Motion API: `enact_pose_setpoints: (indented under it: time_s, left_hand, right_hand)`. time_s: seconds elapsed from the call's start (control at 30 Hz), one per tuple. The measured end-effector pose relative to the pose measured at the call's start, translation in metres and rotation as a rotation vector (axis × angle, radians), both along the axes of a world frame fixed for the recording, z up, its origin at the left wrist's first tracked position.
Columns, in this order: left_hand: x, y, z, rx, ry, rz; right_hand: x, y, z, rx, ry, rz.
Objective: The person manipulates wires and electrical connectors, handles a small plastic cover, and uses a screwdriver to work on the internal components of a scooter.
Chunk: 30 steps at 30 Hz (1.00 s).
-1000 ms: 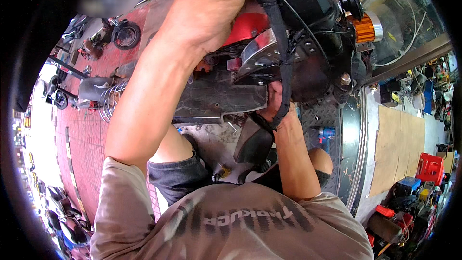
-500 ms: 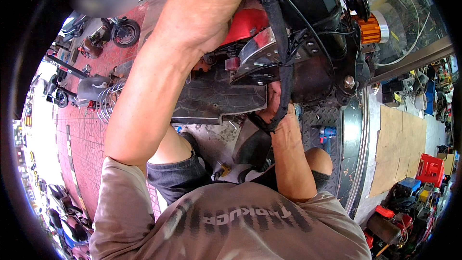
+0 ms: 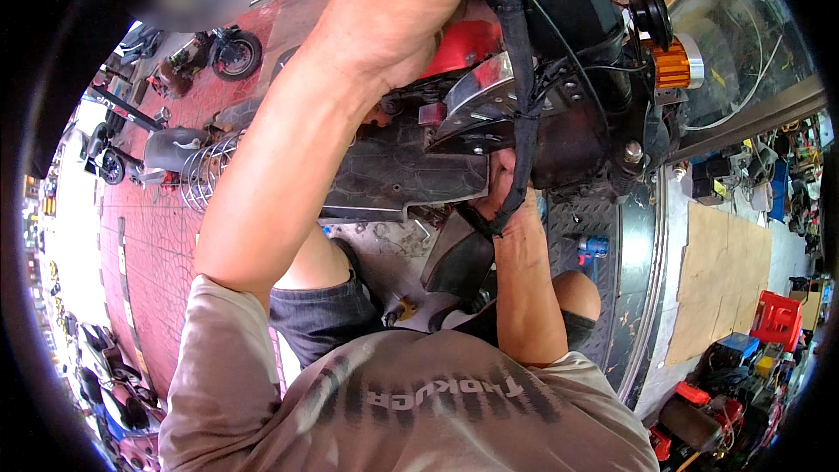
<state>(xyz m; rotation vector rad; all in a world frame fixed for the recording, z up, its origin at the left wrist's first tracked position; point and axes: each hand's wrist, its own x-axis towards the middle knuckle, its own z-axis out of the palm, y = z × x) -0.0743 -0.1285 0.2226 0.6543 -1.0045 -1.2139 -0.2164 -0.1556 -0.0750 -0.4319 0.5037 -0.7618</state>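
Observation:
An electric scooter lies across the upper middle, with its black textured deck facing me and a red part beyond it. My left arm reaches over the deck; my left hand is at the scooter's far side, its fingers out of sight beyond the black upper part. Close to the deck's right end is my right hand, reaching up behind a black wrapped cable bundle. Its fingertips are hidden under a metal bracket, so what they touch cannot be made out.
An orange cylindrical part and a black round horn-like part stick out at the scooter's right. A blue cordless drill lies on the dark mat. Further right are cardboard and a red stool. Parked scooters stand at left.
The view has shifted slightly. My left forearm and hand appear a little further right, along with the scooter's upper part. The right hand stays behind the cable bundle.

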Motion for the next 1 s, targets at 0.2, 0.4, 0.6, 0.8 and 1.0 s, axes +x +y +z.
enact_pose_setpoints:
  time_s: [0.2, 0.4, 0.6, 0.8, 1.0]
  left_hand:
    - [0.014, -0.003, -0.02, -0.072, 0.063, -0.054]
    - [0.014, 0.003, -0.01, 0.053, -0.017, 0.094]
    - [0.023, 0.02, -0.004, 0.145, -0.112, 0.048]
    - [0.019, 0.028, -0.013, -0.01, -0.104, 0.071]
    - [0.015, 0.026, -0.027, -0.039, -0.026, 0.038]
  right_hand:
    - [-0.007, -0.01, -0.027, 0.064, -0.022, 0.039]
    - [-0.007, -0.024, -0.057, 0.192, 0.034, 0.081]
    - [-0.014, -0.02, -0.054, 0.055, -0.001, 0.107]
    - [-0.011, -0.02, -0.054, -0.076, 0.027, 0.113]
    - [-0.006, -0.016, -0.037, 0.114, 0.003, 0.038]
